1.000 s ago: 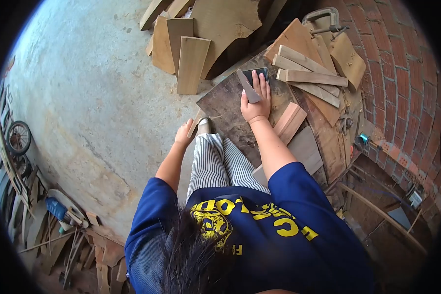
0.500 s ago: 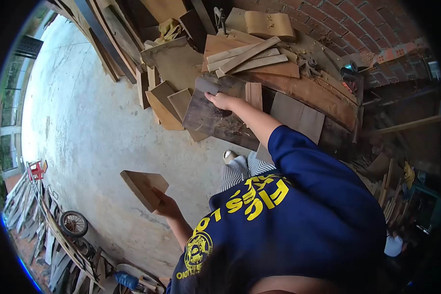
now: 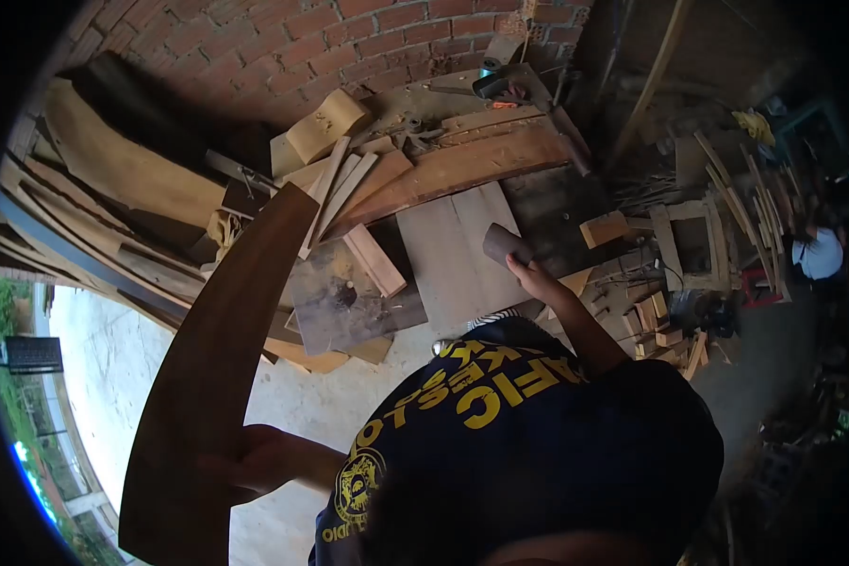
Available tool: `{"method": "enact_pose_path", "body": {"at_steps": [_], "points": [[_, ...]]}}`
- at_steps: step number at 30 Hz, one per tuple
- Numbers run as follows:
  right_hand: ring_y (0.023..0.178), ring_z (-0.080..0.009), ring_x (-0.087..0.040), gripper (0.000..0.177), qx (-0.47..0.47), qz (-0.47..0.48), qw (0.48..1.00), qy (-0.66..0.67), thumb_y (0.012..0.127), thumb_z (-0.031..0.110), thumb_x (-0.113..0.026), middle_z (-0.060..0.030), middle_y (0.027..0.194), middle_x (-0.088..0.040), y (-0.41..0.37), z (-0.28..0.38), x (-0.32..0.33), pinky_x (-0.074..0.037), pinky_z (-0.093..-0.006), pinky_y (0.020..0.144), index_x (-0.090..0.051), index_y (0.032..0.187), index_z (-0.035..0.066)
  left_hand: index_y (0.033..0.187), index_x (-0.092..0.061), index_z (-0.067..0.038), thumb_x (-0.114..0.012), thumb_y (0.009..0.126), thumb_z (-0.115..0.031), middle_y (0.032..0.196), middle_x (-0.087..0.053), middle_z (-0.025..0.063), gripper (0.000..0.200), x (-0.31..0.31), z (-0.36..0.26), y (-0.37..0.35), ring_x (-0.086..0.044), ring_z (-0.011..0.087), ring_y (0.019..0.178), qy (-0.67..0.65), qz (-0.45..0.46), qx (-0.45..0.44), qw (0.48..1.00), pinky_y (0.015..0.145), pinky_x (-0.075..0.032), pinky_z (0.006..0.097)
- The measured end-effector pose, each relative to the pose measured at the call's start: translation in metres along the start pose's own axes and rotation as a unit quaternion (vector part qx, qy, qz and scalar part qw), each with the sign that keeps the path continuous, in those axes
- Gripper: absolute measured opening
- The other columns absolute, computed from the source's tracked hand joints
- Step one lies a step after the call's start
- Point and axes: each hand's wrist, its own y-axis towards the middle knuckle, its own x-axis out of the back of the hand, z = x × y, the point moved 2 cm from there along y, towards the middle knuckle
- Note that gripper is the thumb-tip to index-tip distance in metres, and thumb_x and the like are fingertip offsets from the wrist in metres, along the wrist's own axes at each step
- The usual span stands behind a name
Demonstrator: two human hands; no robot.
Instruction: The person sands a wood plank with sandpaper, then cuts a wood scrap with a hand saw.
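My left hand (image 3: 266, 460) is closed on the edge of a long brown wooden board (image 3: 212, 377), which is lifted upright and looms large at the left of the view. My right hand (image 3: 535, 277) pinches a curved brown-grey piece of sandpaper (image 3: 506, 243) above the workbench (image 3: 561, 203). Below the sandpaper lies a wide pale wooden panel (image 3: 453, 250) on the bench. A short wooden block (image 3: 374, 259) rests to the left of that panel.
Thin wood strips (image 3: 340, 193) and a long reddish plank (image 3: 462, 162) lie along the bench by the brick wall (image 3: 283, 42). Boards (image 3: 127, 156) lean at the left. Wood offcuts (image 3: 651, 316) cover the floor at right, where another person (image 3: 818, 253) is visible.
The view has turned toward the right. My left hand has raised the board, which now appears much larger. The sandpaper in my right hand has moved right, over the pale panel.
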Motion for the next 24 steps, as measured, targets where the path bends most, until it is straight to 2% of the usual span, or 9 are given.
{"method": "enact_pose_path", "body": {"at_steps": [4, 8, 11, 14, 16, 18, 20, 23, 24], "points": [[0.091, -0.0196, -0.059, 0.055, -0.011, -0.149, 0.989, -0.023, 0.092, 0.049, -0.047, -0.0111, 0.089, -0.062, -0.047, -0.023, 0.027, -0.043, -0.0328, 0.081, -0.058, 0.106, -0.003, 0.115, -0.053, 0.0, -0.069, 0.076, 0.001, 0.114, -0.058, 0.0175, 0.042, -0.041, 0.034, -0.05, -0.058, 0.0318, 0.102, -0.122, 0.012, 0.149, 0.981, 0.089, -0.051, 0.0449], [0.096, -0.0266, -0.061, 0.058, -0.058, -0.187, 0.98, -0.037, 0.09, 0.053, -0.049, -0.0188, 0.093, -0.064, -0.084, -0.003, 0.021, -0.044, -0.0349, 0.084, -0.058, 0.109, -0.001, 0.115, -0.051, 0.001, -0.068, 0.076, 0.003, 0.115, -0.057, 0.0188, 0.043, -0.086, 0.041, -0.116, -0.058, 0.0313, 0.102, -0.175, 0.04, 0.228, 0.957, 0.088, -0.051, 0.0448], [0.085, -0.0282, -0.063, 0.059, -0.022, -0.205, 0.978, -0.026, 0.091, 0.054, -0.047, -0.0217, 0.08, -0.063, -0.072, -0.051, 0.016, -0.045, -0.0378, 0.077, -0.063, 0.091, -0.002, 0.121, -0.039, 0.001, -0.071, 0.075, -0.001, 0.118, -0.052, 0.0183, 0.057, -0.092, 0.046, -0.159, -0.056, 0.0284, 0.101, -0.094, 0.084, 0.279, 0.952, 0.092, -0.049, 0.0419], [0.07, -0.0282, -0.062, 0.063, 0.034, -0.269, 0.962, -0.043, 0.09, 0.054, -0.046, -0.0213, 0.066, -0.06, -0.049, -0.105, 0.018, -0.045, -0.0395, 0.067, -0.062, 0.079, -0.005, 0.119, -0.036, 0.0, -0.071, 0.075, -0.001, 0.119, -0.051, 0.0176, 0.057, -0.089, 0.041, -0.168, -0.056, 0.0291, 0.102, -0.131, 0.109, 0.288, 0.943, 0.095, -0.047, 0.0419], [0.067, -0.0279, -0.061, 0.064, 0.008, -0.261, 0.964, -0.05, 0.09, 0.055, -0.046, -0.0209, 0.064, -0.059, -0.05, -0.089, 0.022, -0.045, -0.0397, 0.064, -0.061, 0.076, -0.006, 0.119, -0.033, -0.003, -0.069, 0.076, 0.001, 0.118, -0.05, 0.0164, 0.056, -0.082, 0.042, -0.168, -0.055, 0.0292, 0.104, -0.113, 0.122, 0.31, 0.936, 0.097, -0.046, 0.0417], [0.064, -0.0275, -0.061, 0.066, -0.02, -0.249, 0.967, -0.052, 0.09, 0.056, -0.045, -0.0205, 0.061, -0.058, -0.044, -0.067, 0.018, -0.044, -0.04, 0.061, -0.061, 0.074, -0.006, 0.128, -0.03, -0.006, -0.066, 0.078, 0.002, 0.124, -0.048, 0.0188, 0.061, -0.081, 0.033, -0.164, -0.052, 0.031, 0.11, -0.127, 0.145, 0.228, 0.954, 0.096, -0.045, 0.0435], [0.059, -0.0243, -0.059, 0.067, 0.053, -0.245, 0.968, -0.016, 0.09, 0.057, -0.045, -0.0179, 0.057, -0.056, -0.024, -0.039, 0.012, -0.043, -0.039, 0.058, -0.06, 0.071, -0.005, 0.129, -0.024, -0.006, -0.065, 0.076, 0.003, 0.123, -0.048, 0.0209, 0.068, -0.062, 0.046, -0.15, -0.052, 0.0339, 0.112, -0.22, 0.168, 0.154, 0.949, 0.098, -0.044, 0.0412], [0.061, -0.0212, -0.057, 0.062, 0.058, -0.209, 0.976, -0.025, 0.091, 0.055, -0.046, -0.0146, 0.062, -0.058, 0.015, -0.004, 0.0, -0.043, -0.0374, 0.057, -0.061, 0.08, -0.004, 0.127, -0.029, -0.003, -0.072, 0.072, -0.003, 0.114, -0.052, 0.0199, 0.07, -0.034, 0.056, -0.133, -0.056, 0.0318, 0.107, -0.263, 0.09, 0.251, 0.927, 0.094, -0.047, 0.0399], [0.062, -0.0203, -0.056, 0.06, 0.086, -0.197, 0.976, 0.008, 0.091, 0.054, -0.046, -0.0132, 0.065, -0.058, 0.038, -0.004, -0.01, -0.043, -0.037, 0.057, -0.06, 0.087, -0.004, 0.122, -0.039, -0.003, -0.068, 0.072, -0.017, 0.116, -0.053, 0.0194, 0.059, -0.031, 0.051, -0.126, -0.055, 0.0323, 0.108, -0.23, 0.038, 0.292, 0.928, 0.095, -0.044, 0.0422]]}}
